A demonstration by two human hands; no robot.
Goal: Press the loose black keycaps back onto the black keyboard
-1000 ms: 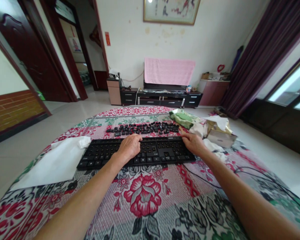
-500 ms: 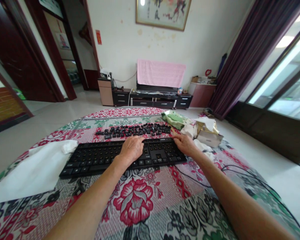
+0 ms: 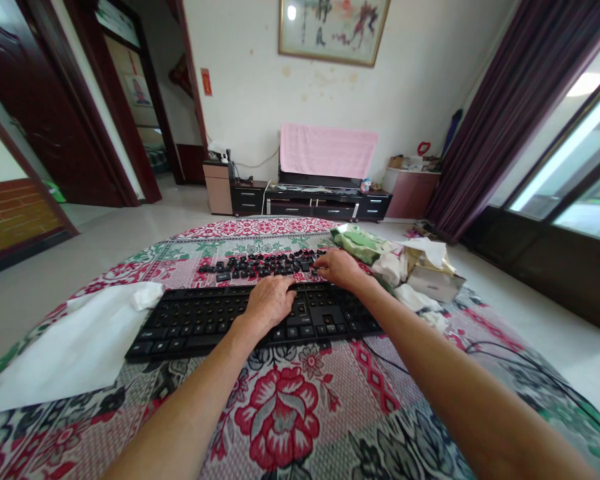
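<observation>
A black keyboard lies across the patterned tablecloth, many of its key positions bare of caps. My left hand is closed on its upper middle part, fingers bent at the far edge. Behind the keyboard, loose black keycaps lie in a spread-out band. My right hand reaches over the keyboard to the right end of this band. Its thumb and fingers come together around a keycap there, small and partly hidden by the fingertips.
White cloth or paper lies left of the keyboard. A green crumpled bag, crumpled tissues and an open box stand at the back right. A black cable trails along the right side of the floral tablecloth.
My right hand has left the keyboard's upper right corner and moved left and away from me, onto the loose keycaps. My left hand stays on the keyboard. The view has shifted slightly.
</observation>
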